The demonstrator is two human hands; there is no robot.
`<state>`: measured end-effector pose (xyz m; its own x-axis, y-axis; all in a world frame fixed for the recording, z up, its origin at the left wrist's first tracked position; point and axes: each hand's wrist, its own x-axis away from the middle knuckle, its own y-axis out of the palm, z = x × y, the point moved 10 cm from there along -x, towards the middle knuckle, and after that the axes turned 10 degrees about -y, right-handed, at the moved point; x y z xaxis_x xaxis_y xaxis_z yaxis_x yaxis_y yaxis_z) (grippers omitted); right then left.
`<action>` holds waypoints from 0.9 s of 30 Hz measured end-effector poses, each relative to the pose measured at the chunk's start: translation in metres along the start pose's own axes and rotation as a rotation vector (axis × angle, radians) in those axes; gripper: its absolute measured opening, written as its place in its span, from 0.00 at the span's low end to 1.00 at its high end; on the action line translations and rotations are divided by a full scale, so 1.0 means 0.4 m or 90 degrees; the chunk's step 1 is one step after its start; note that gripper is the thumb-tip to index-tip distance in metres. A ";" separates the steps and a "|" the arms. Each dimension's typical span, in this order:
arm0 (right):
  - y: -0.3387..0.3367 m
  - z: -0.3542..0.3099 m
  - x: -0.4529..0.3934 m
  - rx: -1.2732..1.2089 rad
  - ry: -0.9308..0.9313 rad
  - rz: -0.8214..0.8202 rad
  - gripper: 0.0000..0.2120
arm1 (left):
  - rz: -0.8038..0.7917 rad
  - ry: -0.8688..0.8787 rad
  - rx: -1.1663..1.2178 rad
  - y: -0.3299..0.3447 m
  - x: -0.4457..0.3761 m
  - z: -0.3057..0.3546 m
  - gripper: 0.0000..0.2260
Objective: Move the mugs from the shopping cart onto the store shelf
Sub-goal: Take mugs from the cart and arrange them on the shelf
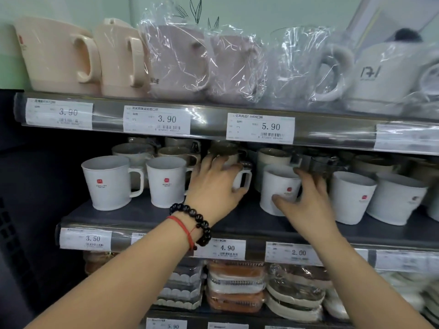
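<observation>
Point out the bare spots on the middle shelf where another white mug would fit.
Bare dark shelf shows left of the leftmost white mug, and along the front edge below the hands. The gap between the second mug and the mug under the right hand is taken by the left hand and its mug. Behind and rightward, mugs stand packed.

Bare forearms, no sleeves; the left wrist wears a dark bead bracelet (193,218) and a red cord (183,227)
</observation>
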<state>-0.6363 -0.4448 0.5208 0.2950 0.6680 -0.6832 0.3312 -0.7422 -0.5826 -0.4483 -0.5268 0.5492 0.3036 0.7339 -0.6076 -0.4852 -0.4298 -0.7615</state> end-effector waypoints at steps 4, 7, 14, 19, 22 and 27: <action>0.025 0.005 -0.014 0.011 0.004 -0.066 0.32 | 0.020 -0.008 -0.012 0.007 -0.001 -0.017 0.21; 0.034 0.008 -0.019 0.018 0.013 -0.074 0.29 | 0.037 -0.016 0.002 -0.002 0.002 -0.024 0.22; 0.053 -0.002 -0.022 -0.001 -0.014 -0.092 0.29 | 0.052 -0.031 -0.002 -0.001 0.002 -0.037 0.21; -0.024 -0.011 0.000 -0.077 -0.049 0.016 0.27 | 0.081 -0.009 0.030 -0.024 0.013 -0.001 0.20; -0.158 0.027 0.040 -0.067 -0.056 0.219 0.17 | 0.094 0.034 0.094 -0.038 0.028 0.056 0.21; -0.270 0.195 0.053 0.025 0.037 0.268 0.23 | 0.014 0.066 0.141 0.010 0.027 0.167 0.24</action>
<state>-0.7359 -0.3548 0.5349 0.4474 0.3078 -0.8397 0.1378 -0.9514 -0.2753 -0.5018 -0.4853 0.5544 0.3678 0.6626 -0.6525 -0.6571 -0.3113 -0.6865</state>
